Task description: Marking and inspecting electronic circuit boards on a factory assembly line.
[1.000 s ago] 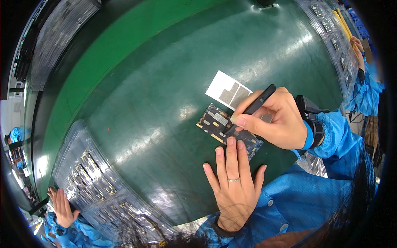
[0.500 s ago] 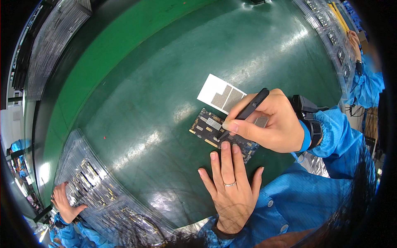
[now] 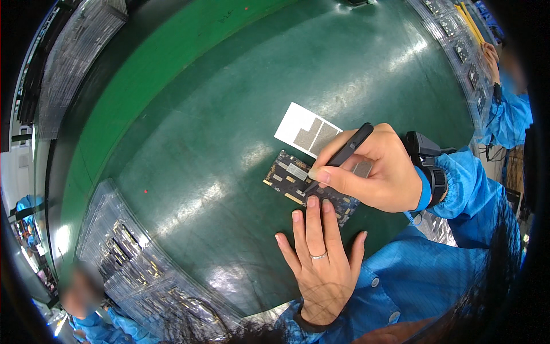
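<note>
A dark circuit board (image 3: 278, 175) with small gold and silver parts lies on the green table. My right hand (image 3: 378, 166) grips a slim black pen-shaped tool (image 3: 350, 150), its thin tip down at the board's surface. Just in front, my left hand (image 3: 323, 261) lies flat with the fingers spread, its middle fingertips at the board's near edge. That hand wears a ring and holds nothing. Beyond the board is a white sheet (image 3: 294, 121) with grey cut-out patches, partly covered by my right hand. Another grey patch (image 3: 362, 168) shows beside my right palm.
Clear plastic trays (image 3: 134, 252) full of small boards stand at the lower left, near another person's blue sleeve (image 3: 100, 328). More trays (image 3: 86, 51) are stacked at the upper left. At the far right, a person's hand (image 3: 491, 60) is beside trays of boards (image 3: 458, 50).
The other person's hand at the lower-left trays has left view, and that person's head now shows there. My own hands, the tool and the board look almost unmoved.
</note>
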`<state>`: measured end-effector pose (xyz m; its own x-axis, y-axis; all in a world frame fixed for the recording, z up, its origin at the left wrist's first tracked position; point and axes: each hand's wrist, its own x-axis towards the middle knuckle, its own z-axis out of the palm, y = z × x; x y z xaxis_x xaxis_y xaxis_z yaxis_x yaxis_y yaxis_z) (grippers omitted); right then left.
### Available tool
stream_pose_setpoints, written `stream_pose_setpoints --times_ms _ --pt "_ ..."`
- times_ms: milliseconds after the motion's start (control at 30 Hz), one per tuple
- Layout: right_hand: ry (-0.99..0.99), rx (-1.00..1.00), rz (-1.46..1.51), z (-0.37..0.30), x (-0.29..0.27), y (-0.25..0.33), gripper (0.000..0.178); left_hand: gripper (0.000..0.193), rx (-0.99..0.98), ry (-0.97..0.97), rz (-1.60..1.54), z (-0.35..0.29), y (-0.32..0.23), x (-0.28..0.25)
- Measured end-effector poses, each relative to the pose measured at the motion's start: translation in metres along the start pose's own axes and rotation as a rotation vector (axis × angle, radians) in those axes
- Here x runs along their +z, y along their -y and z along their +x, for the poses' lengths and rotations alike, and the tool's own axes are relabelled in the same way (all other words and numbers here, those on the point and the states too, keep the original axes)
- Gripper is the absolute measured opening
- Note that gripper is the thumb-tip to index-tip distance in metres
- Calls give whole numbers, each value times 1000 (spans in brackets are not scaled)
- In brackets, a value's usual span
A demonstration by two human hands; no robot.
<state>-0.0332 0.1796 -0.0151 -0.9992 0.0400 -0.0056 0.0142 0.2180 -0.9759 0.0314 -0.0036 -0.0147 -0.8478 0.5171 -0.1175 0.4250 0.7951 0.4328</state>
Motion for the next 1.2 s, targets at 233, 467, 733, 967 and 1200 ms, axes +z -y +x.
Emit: stream_pose_setpoints --times_ms 233,467,733,967,1200 --pt "24 0 7 2 1 3 13 87 -20 -76 40 9 1 -11" --pt "342 -260 1 19 -27 23 21 95 -59 -13 211 10 -7 -15" --pt "35 -30 218 14 -43 6 23 97 -28 -145 6 5 7 -9" --pt "-104 -35 273 13 -39 -4 22 106 -102 -183 17 12 7 -14" --pt "24 -53 19 -4 -27 0 21 110 -64 -202 -39 8 24 -9"
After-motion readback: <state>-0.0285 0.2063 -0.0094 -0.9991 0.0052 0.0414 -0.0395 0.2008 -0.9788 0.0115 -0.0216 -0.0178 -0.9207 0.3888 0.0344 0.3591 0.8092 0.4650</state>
